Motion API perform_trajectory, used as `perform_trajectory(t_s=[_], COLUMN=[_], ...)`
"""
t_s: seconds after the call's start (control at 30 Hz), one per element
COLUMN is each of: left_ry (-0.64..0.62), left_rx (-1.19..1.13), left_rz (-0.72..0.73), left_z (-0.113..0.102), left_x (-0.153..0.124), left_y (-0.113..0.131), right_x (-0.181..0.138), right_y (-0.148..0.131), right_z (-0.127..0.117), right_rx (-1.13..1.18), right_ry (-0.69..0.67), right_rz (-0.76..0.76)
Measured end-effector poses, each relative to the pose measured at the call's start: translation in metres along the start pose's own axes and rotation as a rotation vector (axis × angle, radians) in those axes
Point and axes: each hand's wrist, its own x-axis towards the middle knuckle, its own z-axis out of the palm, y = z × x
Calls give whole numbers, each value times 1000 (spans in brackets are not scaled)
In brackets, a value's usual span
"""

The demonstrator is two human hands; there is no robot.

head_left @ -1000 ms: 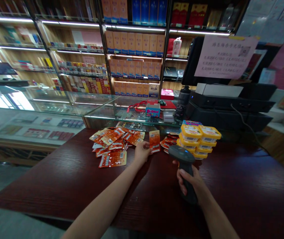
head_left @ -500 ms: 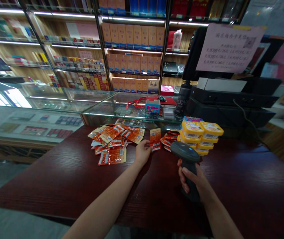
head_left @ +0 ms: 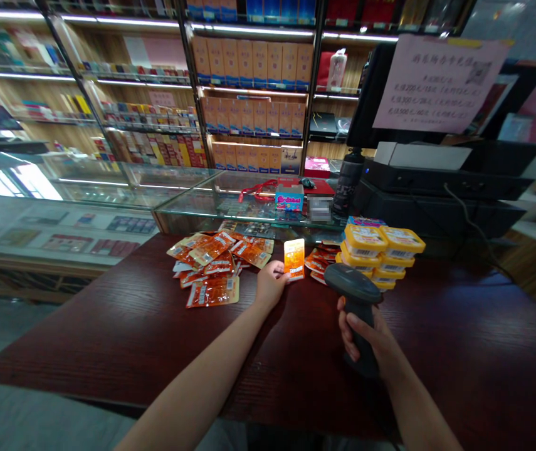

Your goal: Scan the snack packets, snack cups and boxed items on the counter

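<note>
My left hand [head_left: 271, 284] pinches an orange snack packet [head_left: 294, 259] by its lower left edge and holds it upright over the counter. The packet is brightly lit. In my right hand [head_left: 366, 332] is a dark grey barcode scanner [head_left: 353, 285], gripped by its handle, with its head toward the packet. A loose pile of similar orange packets [head_left: 214, 292] lies left of my left hand. A smaller heap of packets [head_left: 317, 263] rests between the held packet and the stacked yellow tubs [head_left: 366, 241], partly hidden behind the scanner.
The dark wooden counter [head_left: 155, 351] meets a glass display case [head_left: 187, 203] at the back. On the glass stand a small blue-and-pink box [head_left: 289, 199] and a black bottle [head_left: 347, 181]. A monitor with a pink paper sign [head_left: 437, 84] and a black printer-like machine [head_left: 437, 178] stand at the right.
The packet in my left hand now glows with bright light; it was dull before. The scanner's blue light no longer shows. Both hands keep nearly the same place and hold.
</note>
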Motion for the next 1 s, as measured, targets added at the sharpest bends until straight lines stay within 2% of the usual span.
perform_trajectory(t_s=[0.7,1.0], left_ry=[-9,-26], left_rx=[-52,-43], left_rz=[-13,-27], left_z=[4,1], left_x=[3,-1], left_y=[-15,-4], right_x=[5,5], right_y=[7,10], right_z=[3,1], right_rx=[-58,3], right_ry=[2,17], right_rz=[25,11])
